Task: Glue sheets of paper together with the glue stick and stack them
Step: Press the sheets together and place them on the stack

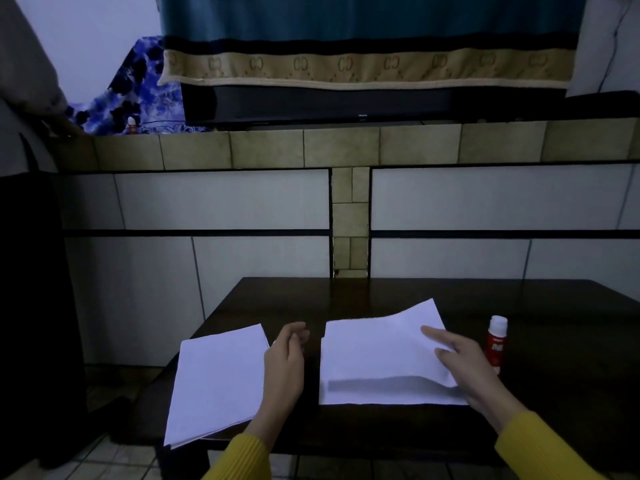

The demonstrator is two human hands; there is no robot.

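Two lots of white paper lie on a dark wooden table [398,292]. The left stack of sheets [216,384] hangs slightly over the table's front left edge. On the right pile, the top sheet [381,348] is lifted and bowed, with a shadow under its near edge, above the sheets beneath [381,394]. My right hand [460,362] holds that top sheet at its right edge. My left hand [287,358] hovers between the two piles with loosely curled fingers and holds nothing. A red glue stick [496,342] with a white cap stands upright to the right of the right pile.
A tiled wall with a ledge [339,147] rises right behind the table. On the ledge stands a television [346,105] draped with a teal and beige cloth [363,39]. A blue patterned cloth [138,95] lies at the ledge's left. Tiled floor shows below the table.
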